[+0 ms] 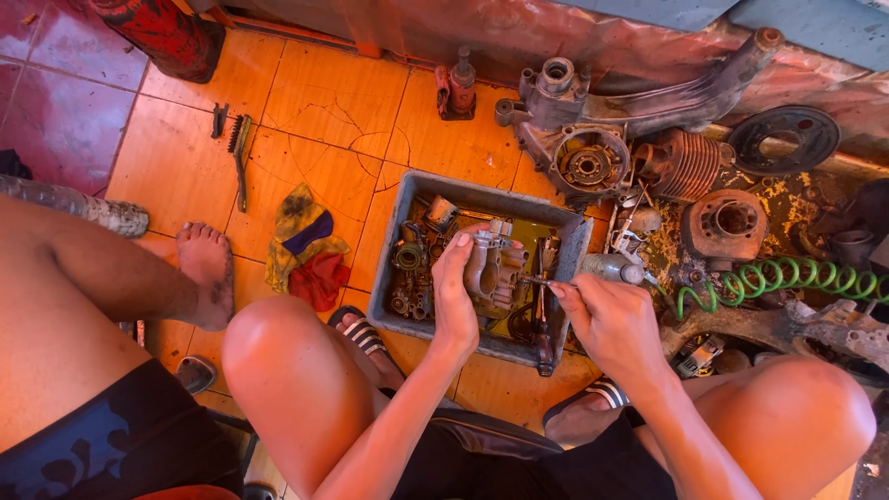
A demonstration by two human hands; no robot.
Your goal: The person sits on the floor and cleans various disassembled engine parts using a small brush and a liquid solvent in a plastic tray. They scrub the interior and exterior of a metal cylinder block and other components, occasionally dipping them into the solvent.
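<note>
- Orange tiled floor (315, 102) carries all parts; a seated person works low over it, knees either side of a grey tray (574, 243).
- Head view, hands: the left hand (454, 296) is closed around a small metal casting (493, 268), likely a carburettor body, held upright above the tray's middle. The right hand (611, 319) is pinched shut on a thin tool (542, 281) whose tip meets the casting's right side.
- Head view, technique (judgement): keep the casting over the tray so loose pieces drop inside; steady the tool in line with its seat and turn without levering.
- Head view, containers: the tray holds dark oily liquid, rings, small fittings and a long tool at its right wall; exact kinds cannot be told.
- Head view, surroundings: an engine case (579, 153) lies beyond the tray's far edge, a green coiled hose (778, 278) to its right, a rag (306, 245) and brushes (239, 153) to its left.
</note>
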